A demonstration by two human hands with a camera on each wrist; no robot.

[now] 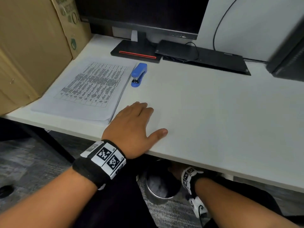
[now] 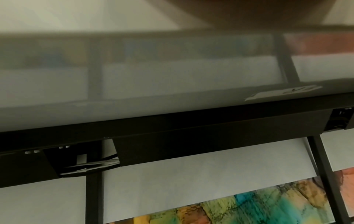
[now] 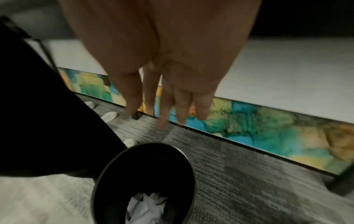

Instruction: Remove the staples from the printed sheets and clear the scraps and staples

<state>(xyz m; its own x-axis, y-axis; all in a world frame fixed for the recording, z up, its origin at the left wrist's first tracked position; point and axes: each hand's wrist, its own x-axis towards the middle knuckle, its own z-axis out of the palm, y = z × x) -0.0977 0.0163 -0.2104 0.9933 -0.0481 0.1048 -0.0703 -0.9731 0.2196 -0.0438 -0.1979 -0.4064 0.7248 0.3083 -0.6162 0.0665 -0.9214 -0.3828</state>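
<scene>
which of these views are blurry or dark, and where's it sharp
Head view: evenly lit and fairly sharp on the stack of printed sheets and blue stapler, dim under the white desk. Left wrist view: upper half hazy and out of focus. Right wrist view: dim, right hand blurred, round black bin dark inside.

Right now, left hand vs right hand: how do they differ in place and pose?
The left hand lies flat on the desk top beside the printed sheets, fingers spread; the right hand hangs under the desk, fingers straight, pointing down. The left is away from the bin; the right is above and just beyond it. Both hold nothing.
</scene>
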